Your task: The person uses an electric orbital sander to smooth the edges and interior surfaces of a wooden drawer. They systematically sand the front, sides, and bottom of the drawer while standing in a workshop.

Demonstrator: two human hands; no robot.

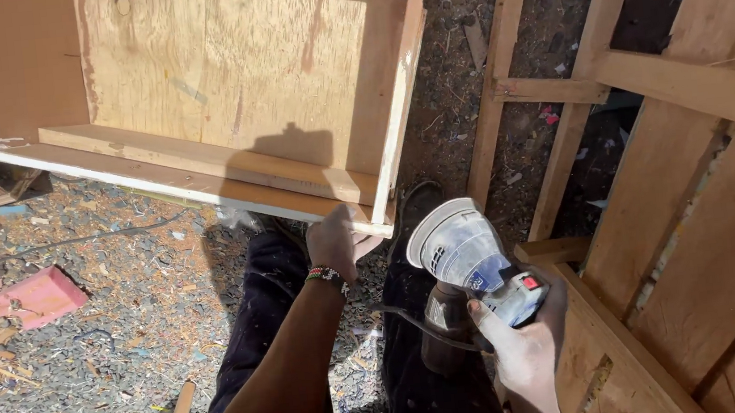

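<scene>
The open plywood box frame with pale painted edges point(213, 96) lies ahead of the person, its long lower rail running left to right and slightly downward toward the near corner. The left hand point(335, 244), wearing a beaded wristband, is nearer and has its fingers closed over that corner. The right hand point(524, 344) is wrapped tightly around a dusty grey electric power sander point(467, 255), held just right of the corner and not touching the wood.

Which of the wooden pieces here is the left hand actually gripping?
The left hand grips the plywood box by its white-edged front corner; the slatted frame on the right lies untouched.
</scene>
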